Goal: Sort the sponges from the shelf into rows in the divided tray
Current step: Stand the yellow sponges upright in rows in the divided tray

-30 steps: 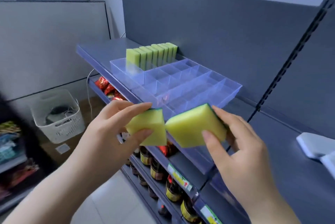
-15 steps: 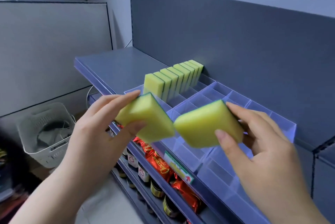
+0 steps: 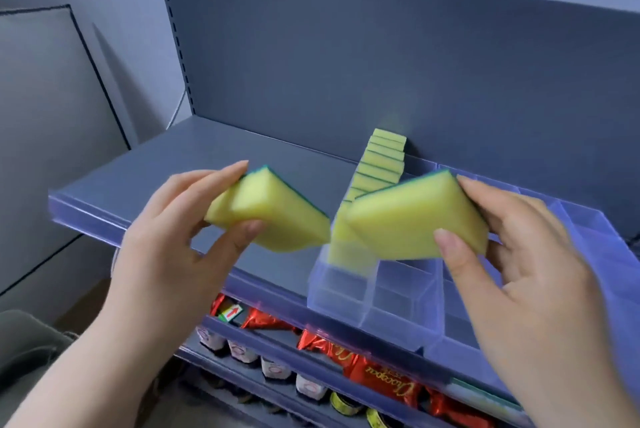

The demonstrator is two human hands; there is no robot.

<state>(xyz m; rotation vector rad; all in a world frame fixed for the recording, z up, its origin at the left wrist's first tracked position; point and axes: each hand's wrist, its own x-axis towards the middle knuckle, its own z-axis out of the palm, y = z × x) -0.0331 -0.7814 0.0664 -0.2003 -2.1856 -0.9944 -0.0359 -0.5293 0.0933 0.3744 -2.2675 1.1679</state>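
My left hand (image 3: 180, 237) grips a yellow sponge with a green back (image 3: 273, 216), held in the air above the shelf's front edge. My right hand (image 3: 519, 254) grips a second yellow sponge (image 3: 412, 220) over the left end of the clear divided tray (image 3: 391, 306). A row of several yellow sponges (image 3: 381, 164) stands on edge in the tray's leftmost column, running back toward the rear panel; its near end is hidden behind the held sponges. The other tray compartments in view hold nothing.
The tray sits on a blue-grey shelf (image 3: 207, 157) with a bare stretch to the left. A lower shelf holds red snack packets (image 3: 381, 375) and small jars (image 3: 273, 365). A grey panel (image 3: 45, 133) stands at the left.
The view has swung left and closer to the tray. Both hands have carried their sponges up and nearer to the row in the tray, the right sponge now in front of it.
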